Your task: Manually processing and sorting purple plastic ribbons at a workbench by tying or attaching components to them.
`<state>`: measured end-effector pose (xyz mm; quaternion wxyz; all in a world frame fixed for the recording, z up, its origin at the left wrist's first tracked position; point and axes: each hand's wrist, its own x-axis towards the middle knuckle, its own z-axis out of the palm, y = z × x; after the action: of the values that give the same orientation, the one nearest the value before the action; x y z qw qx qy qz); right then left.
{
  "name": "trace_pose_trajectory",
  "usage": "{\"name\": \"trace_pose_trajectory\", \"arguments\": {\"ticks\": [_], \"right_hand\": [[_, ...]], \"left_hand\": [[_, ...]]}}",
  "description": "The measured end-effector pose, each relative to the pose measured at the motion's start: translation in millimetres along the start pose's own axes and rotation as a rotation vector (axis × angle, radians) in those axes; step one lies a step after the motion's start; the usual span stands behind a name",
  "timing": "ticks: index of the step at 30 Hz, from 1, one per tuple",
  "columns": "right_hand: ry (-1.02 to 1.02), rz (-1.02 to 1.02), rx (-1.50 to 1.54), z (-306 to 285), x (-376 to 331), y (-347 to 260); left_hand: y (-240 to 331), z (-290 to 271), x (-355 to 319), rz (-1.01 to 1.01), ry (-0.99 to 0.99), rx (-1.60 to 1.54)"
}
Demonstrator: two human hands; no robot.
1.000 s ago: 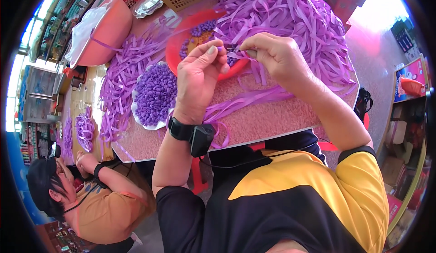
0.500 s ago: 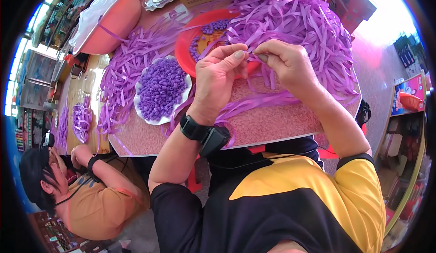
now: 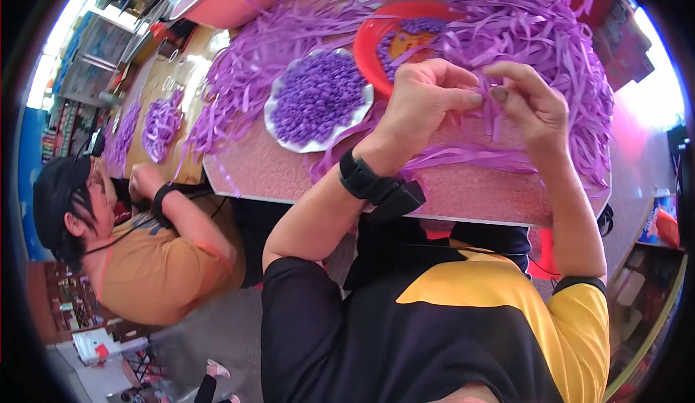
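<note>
Speckled pink tabletop [image 3: 463,193], heaped with purple ribbon.

My left hand [image 3: 423,102] and right hand [image 3: 528,102] pinch one purple strip [image 3: 483,91] between fingertips above the table's near edge; its direction I cannot tell. Left: white plate [image 3: 279,124] of folded purple pieces; behind: red plate [image 3: 369,41].

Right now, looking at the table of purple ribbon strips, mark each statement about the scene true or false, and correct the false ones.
1. Both hands pinch a thin purple ribbon strip between their fingertips. True.
2. The white scalloped plate is bare. False: it is heaped with small purple folded pieces.
3. The left hand has a black wristband on its wrist. True.
4. The round red plastic tray lies left of the white plate. False: it lies to its right, further back.
5. The right hand rests flat on the table. False: it is raised, pinching.
</note>
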<state>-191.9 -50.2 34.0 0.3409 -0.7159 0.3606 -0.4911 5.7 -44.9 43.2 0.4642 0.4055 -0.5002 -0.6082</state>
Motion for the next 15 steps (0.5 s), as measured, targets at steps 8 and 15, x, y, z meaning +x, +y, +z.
{"name": "trace_pose_trajectory", "arguments": {"ticks": [8, 15], "right_hand": [[0.0, 0.01, -0.174, -5.8, 0.7, 1.0], [-0.069, -0.045, -0.163, -4.6, -3.2, -3.8]], "left_hand": [[23.7, -102.0, -46.7, 0.434, 0.461, 1.039], [13.3, -149.1, -48.7, 0.379, 0.522, 1.471]]}}
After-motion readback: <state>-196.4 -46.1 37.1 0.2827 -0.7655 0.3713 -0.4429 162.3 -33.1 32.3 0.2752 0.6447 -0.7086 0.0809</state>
